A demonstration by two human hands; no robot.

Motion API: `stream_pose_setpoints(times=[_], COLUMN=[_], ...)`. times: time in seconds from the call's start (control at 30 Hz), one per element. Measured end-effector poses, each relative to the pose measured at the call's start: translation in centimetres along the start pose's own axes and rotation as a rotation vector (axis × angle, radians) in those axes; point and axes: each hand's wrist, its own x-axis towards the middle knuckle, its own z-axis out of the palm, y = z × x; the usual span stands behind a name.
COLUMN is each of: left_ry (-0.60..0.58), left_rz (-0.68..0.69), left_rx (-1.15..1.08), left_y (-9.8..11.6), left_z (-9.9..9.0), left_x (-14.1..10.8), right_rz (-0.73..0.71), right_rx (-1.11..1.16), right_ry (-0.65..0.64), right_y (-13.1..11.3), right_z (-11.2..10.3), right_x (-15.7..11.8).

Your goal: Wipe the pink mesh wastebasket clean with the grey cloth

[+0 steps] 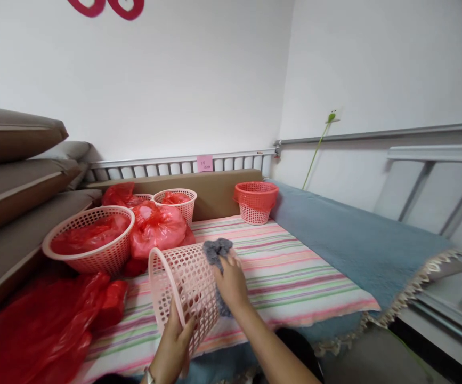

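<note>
A pink perforated plastic basket [193, 277] lies tilted on its side over the striped cloth, its open rim facing left. My left hand [172, 338] grips it at the lower rim, fingers inside and thumb on the outer wall. At the basket's base end, my right hand [231, 280] presses a fuzzy grey cloth [217, 250] against it, with the fingers closed over the cloth. Part of the grey cloth hangs below the hand along the base.
Left of the basket are pink baskets [113, 256] with red plastic bags [156, 229], and more red plastic [34, 330]. A red-lined basket [256, 210] stands at the back. Cushions [18, 186] are stacked left; a blue cover [346, 234] lies right.
</note>
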Motion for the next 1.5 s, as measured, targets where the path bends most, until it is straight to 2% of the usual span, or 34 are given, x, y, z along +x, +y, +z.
stream_pose_setpoints(times=[0.1, 0.17, 0.27, 0.33, 0.4, 0.5, 0.6, 0.67, 0.73, 0.83, 0.97, 1.03, 1.1, 1.2, 1.27, 1.33, 1.4, 1.5], left_ry=[0.053, 0.093, 0.098, 0.056, 0.001, -0.044, -0.066, -0.068, -0.064, -0.042, 0.039, 0.055, 0.067, 0.068, 0.123, 0.195, 0.2, 0.107], left_rz=[0.041, 0.064, 0.08, 0.063, 0.0, -0.066, -0.024, 0.003, -0.015, -0.088, -0.021, -0.02, -0.034, -0.003, 0.048, 0.105, 0.139, 0.106], left_rx=[0.066, 0.124, 0.159, 0.125, 0.051, -0.025, -0.03, -0.01, 0.007, -0.017, -0.067, -0.087, -0.082, -0.007, 0.083, 0.152, 0.18, 0.134], left_y=[0.1, 0.1, -0.2, -0.6, -1.4, -3.1, -4.5, -4.5, -3.7, -1.0, 2.0, 2.1, 1.5, 0.1, -0.6, -0.8, -0.6, -0.4], left_z=[-0.3, -0.6, -0.8, -0.9, -1.1, -1.5, -1.8, -1.8, -1.7, -1.4, -0.8, -0.5, -0.3, -0.2, -0.5, -1.0, -1.3, -1.3], left_x=[0.0, 0.1, 0.2, 0.1, -0.2, -0.6, -1.0, -1.2, -1.1, -0.3, 1.4, 1.8, 1.7, 1.2, 0.9, 0.8, 0.8, 0.6], right_rz=[-0.201, -0.291, -0.322, -0.313, -0.257, -0.067, 0.128, 0.18, 0.178, 0.148, 0.143, 0.142, 0.102, -0.049, -0.188, -0.263, -0.285, -0.282], right_rx=[0.172, 0.239, 0.237, 0.181, 0.094, -0.061, -0.177, -0.211, -0.22, -0.217, -0.206, -0.177, -0.116, 0.034, 0.16, 0.249, 0.281, 0.235], right_ry=[-0.039, -0.059, -0.056, -0.042, -0.017, 0.026, 0.048, 0.057, 0.065, 0.074, 0.073, 0.061, 0.032, -0.029, -0.051, -0.067, -0.078, -0.064], right_y=[-5.1, -7.7, -8.7, -7.4, -5.0, -0.2, 3.8, 5.3, 5.8, 5.9, 5.7, 4.7, 2.5, -2.7, -6.1, -8.3, -9.0, -7.6], right_z=[-0.5, -0.9, -0.8, -0.3, 0.4, 1.3, 1.5, 1.4, 1.3, 1.3, 1.1, 0.9, 0.7, 0.3, -0.1, -0.4, -0.6, -0.1], right_x=[-2.0, -3.3, -4.0, -3.5, -2.3, 0.2, 1.9, 2.3, 2.1, 1.7, 1.4, 1.1, 0.3, -1.8, -3.2, -4.3, -4.7, -4.0])
